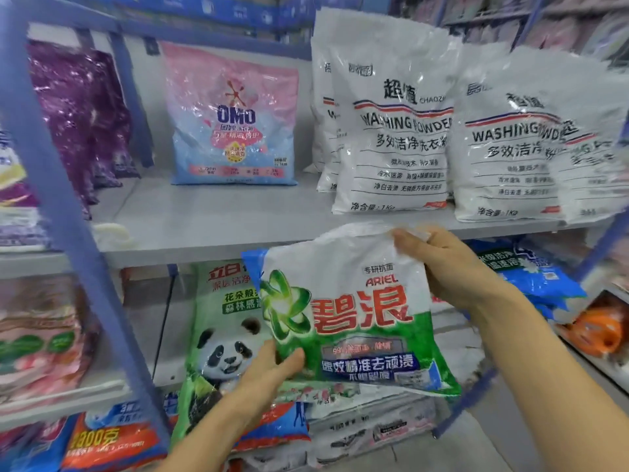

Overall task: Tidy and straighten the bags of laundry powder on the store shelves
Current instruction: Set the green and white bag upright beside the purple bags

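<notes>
Ariel bag [354, 321], held tilted in the air before the shelf [204, 219] front, covering part of the panda bag [221, 338]. Pinched at lower left by left hand [269, 373], thumb on front; gripped at top right by right hand [452, 267], fingers curled over the edge. Above: white bags [391, 137] upright, OMO bag [235, 117] leftward.

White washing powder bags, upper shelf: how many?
4: front bag, a second bag behind its left edge, a third bag to its right, a blurred fourth bag at the frame's right edge. More may hide behind.
</notes>
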Demonstrator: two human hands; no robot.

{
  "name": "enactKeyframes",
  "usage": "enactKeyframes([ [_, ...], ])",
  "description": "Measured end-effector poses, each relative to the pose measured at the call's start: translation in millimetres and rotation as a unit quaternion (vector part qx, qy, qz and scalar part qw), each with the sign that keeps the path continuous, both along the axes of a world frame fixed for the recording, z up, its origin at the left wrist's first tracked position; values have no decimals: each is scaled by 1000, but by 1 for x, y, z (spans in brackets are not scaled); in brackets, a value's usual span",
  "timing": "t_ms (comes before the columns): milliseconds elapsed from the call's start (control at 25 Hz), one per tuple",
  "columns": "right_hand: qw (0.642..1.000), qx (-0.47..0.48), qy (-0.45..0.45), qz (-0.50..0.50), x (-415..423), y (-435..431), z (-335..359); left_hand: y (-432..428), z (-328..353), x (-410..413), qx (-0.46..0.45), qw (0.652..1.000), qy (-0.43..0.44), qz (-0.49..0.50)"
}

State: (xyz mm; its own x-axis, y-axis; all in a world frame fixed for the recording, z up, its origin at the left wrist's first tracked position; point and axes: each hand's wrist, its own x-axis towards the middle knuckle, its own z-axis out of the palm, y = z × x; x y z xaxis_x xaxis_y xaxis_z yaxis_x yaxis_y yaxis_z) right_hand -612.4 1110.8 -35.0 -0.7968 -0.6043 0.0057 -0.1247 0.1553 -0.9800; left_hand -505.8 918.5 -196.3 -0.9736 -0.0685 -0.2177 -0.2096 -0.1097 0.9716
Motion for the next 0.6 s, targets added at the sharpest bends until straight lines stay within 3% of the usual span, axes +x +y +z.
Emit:
enactKeyframes([
  [160,987,92,125,-32,0,-11,50,-14,36,11,-14,996,61,59],
  [320,951,96,278,-95,-11,-23,63,-29,72,15,-67,992,107,31],
  [480,961,74,231,-131,-29,-32,53,-34,83,19,-81,986,117,89],
  [600,951,78,283,-100,-35,-31,55,-35,87,24,-84,978,144,122],
])
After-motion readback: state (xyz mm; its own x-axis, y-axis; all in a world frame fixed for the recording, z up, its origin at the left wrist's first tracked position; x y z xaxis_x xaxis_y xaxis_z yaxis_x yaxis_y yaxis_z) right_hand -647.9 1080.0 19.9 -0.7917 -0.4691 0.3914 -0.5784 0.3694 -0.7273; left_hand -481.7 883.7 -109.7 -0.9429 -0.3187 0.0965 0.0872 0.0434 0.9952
